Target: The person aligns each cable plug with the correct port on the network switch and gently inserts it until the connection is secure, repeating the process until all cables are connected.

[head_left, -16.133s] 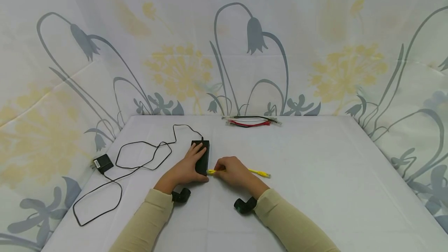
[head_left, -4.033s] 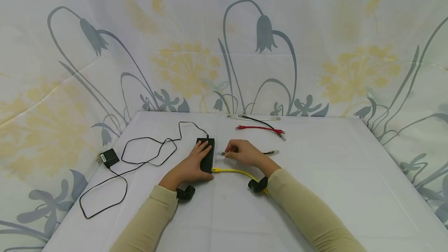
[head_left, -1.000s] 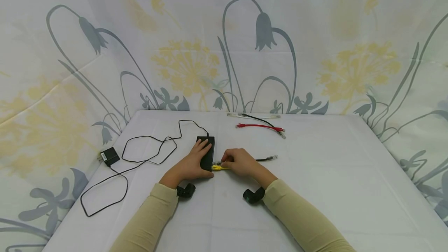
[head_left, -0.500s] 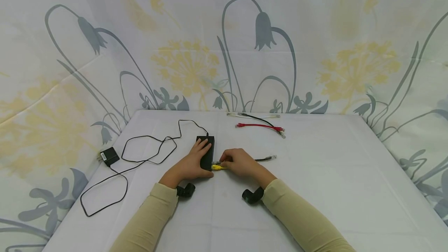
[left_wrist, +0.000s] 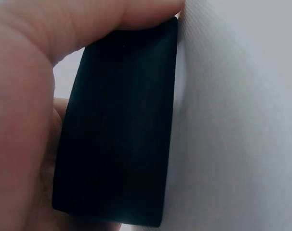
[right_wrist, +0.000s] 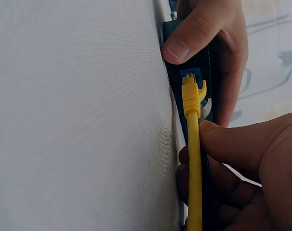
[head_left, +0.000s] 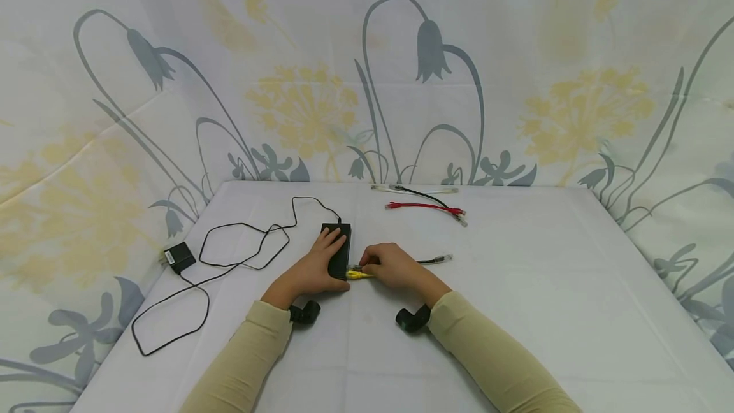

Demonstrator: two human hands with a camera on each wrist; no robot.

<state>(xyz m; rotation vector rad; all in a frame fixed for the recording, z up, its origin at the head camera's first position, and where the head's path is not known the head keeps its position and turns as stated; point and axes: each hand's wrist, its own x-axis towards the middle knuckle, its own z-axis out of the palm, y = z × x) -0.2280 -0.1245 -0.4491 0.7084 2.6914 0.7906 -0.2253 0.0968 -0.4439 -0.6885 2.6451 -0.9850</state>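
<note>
My left hand holds a black network switch on the table, fingers across its top and thumb round its near end. A yellow Ethernet cable has its plug in a blue port on the switch's right side, plainly seen in the right wrist view. My right hand pinches a short black Ethernet cable close to its plug, right at the switch and just beyond the yellow plug. That plug is mostly hidden behind the yellow one in the right wrist view; the cable's far end points right.
At the table's back edge lie a white cable, a red cable and another black cable, the last two crossing. A power adapter lies at left, its looped cord running to the switch's far end.
Sixteen seconds ago my right hand held the yellow cable at the switch. Four seconds ago it held the black cable apart from the switch; that has since moved in beside the yellow plug.
</note>
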